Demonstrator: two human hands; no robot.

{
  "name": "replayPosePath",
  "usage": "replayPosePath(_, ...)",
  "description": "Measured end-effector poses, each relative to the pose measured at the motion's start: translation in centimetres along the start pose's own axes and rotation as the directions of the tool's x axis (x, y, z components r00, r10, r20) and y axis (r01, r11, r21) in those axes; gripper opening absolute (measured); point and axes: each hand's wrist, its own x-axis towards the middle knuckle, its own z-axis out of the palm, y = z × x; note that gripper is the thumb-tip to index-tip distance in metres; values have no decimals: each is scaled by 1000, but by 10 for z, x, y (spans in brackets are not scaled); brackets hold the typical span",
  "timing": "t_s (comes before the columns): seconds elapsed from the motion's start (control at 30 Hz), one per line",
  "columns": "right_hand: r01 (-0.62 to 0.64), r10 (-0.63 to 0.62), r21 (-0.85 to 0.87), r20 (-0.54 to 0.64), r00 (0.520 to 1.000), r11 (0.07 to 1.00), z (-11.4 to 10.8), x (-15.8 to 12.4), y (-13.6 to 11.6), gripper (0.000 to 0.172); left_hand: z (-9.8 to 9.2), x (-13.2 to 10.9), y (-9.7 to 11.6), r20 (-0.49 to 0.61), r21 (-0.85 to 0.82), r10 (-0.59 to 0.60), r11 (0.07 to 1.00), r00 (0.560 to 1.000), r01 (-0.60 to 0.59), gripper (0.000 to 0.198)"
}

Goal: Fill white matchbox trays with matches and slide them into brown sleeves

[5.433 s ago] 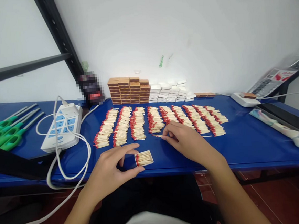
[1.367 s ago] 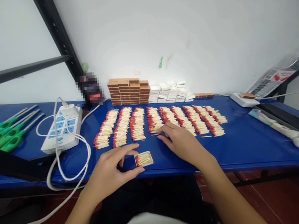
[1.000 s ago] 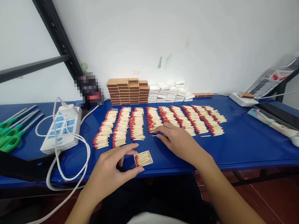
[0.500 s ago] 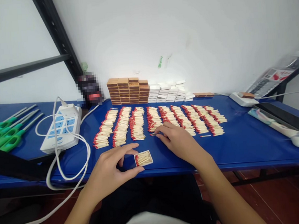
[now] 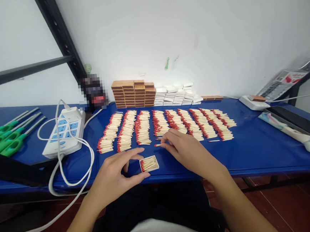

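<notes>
A small white matchbox tray (image 5: 157, 167) with red-headed matches (image 5: 149, 163) in it lies at the near edge of the blue table. My left hand (image 5: 118, 172) is curved round its left end, the thumb at the near side and the fingertips at the far corner. Just beyond and to the right, my right hand (image 5: 181, 148) pinches a match (image 5: 158, 145) between thumb and fingers, its red head pointing left. That match is low over the table, by the near end of a row of matches (image 5: 159, 124). Several such rows lie side by side across the table.
Brown matchboxes (image 5: 133, 94) are stacked against the wall, beside a pile of white trays (image 5: 176, 95). On the left are a power strip (image 5: 63, 134) with looping white cable and green-handled tools (image 5: 14, 136). A black phone (image 5: 296, 121) lies on the right.
My right hand has drawn slightly nearer to me with the match, away from the row's end. My left hand and the tray stay in place.
</notes>
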Motion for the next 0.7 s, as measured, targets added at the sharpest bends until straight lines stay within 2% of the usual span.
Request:
replayPosePath(0.27,151,-148,-55,64,987,987,1,-13,-39,14,0,0,0,1,-3,3,1000,1000,-3,66)
replayPosePath(0.5,211,-192,-118,152,969,970,12,-12,-45,10,0,0,0,-7,-2,14,1000,1000,-14,66)
replayPosePath(0.7,158,-155,-21,97,983,987,7,-8,-40,12,0,0,0,-6,-9,10,1000,1000,-10,67)
